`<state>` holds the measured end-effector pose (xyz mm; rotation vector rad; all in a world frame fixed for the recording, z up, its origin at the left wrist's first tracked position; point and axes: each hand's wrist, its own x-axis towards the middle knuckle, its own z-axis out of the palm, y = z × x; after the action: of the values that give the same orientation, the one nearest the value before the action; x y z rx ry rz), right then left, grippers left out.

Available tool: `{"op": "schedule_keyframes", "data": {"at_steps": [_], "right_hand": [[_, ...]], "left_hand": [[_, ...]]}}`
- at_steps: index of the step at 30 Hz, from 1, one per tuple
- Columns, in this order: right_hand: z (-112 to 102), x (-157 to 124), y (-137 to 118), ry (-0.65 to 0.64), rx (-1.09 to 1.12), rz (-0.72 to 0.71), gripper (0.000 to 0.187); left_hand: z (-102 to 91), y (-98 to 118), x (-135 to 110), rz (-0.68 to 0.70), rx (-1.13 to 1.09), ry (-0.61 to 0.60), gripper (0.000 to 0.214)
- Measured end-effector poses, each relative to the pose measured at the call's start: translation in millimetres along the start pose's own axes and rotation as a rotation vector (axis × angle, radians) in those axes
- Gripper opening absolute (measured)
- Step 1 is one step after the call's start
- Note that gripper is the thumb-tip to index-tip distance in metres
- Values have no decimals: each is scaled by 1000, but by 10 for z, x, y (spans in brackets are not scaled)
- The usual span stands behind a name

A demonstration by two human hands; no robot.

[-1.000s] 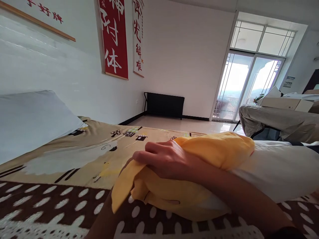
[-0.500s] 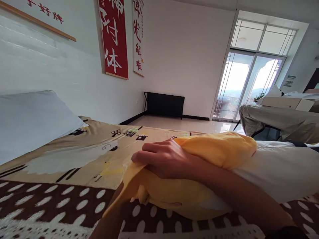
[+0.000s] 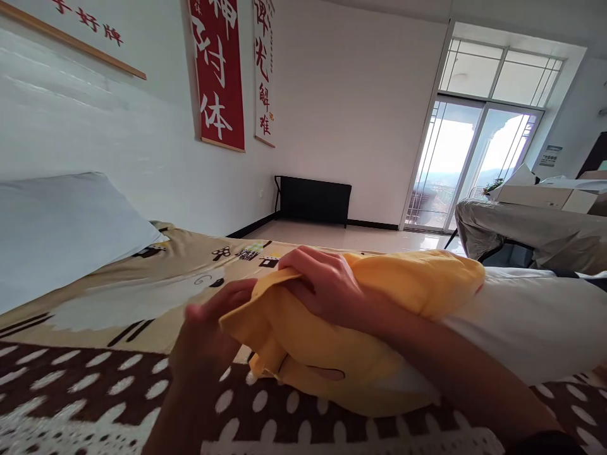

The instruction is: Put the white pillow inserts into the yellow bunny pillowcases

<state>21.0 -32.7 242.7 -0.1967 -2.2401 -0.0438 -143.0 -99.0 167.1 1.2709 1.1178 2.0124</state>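
Observation:
A white pillow (image 3: 531, 328) lies on the bed with a yellow pillowcase (image 3: 417, 284) partly over its left end. My right hand (image 3: 327, 284) grips the top edge of the pillowcase's open end, fingers curled around the cloth. My left hand (image 3: 208, 328) is raised at the lower left of that opening, thumb and fingers pinching the yellow edge; its fingers are a little smeared by motion.
The bed carries a patterned sheet (image 3: 156, 297) in beige and brown with white dots. A second white pillow (image 3: 57, 227) rests at the left by the wall. A black bench (image 3: 313, 199) stands by the far wall, a covered table (image 3: 535, 230) with boxes at right.
My left hand has come up from under the pillowcase into view and taken its edge. My right hand has lifted the cloth's opening upward and slightly right.

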Motion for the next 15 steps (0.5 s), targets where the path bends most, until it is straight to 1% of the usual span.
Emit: {"op": "schedule_keyframes", "data": {"at_steps": [2, 4, 5, 8, 10, 12, 15], "right_hand": [[-12, 6, 18, -11, 11, 55, 10], [-19, 12, 32, -19, 20, 78, 7], [-20, 14, 37, -20, 26, 79, 7], [-19, 16, 49, -23, 38, 57, 9], [-11, 11, 54, -40, 54, 16, 10], [2, 3, 52, -44, 79, -42, 12], [17, -12, 32, -51, 109, -112, 14]], "left_hand": [[37, 87, -67, 41, -5, -74, 66], [118, 169, -117, 77, 68, -98, 59], [169, 207, -137, 91, 134, -76, 54], [318, 285, -187, 131, 318, 89, 33], [371, 295, -205, 133, 359, 170, 26], [367, 274, -207, 124, 355, 153, 25], [301, 223, -191, 138, 310, 48, 24]]}}
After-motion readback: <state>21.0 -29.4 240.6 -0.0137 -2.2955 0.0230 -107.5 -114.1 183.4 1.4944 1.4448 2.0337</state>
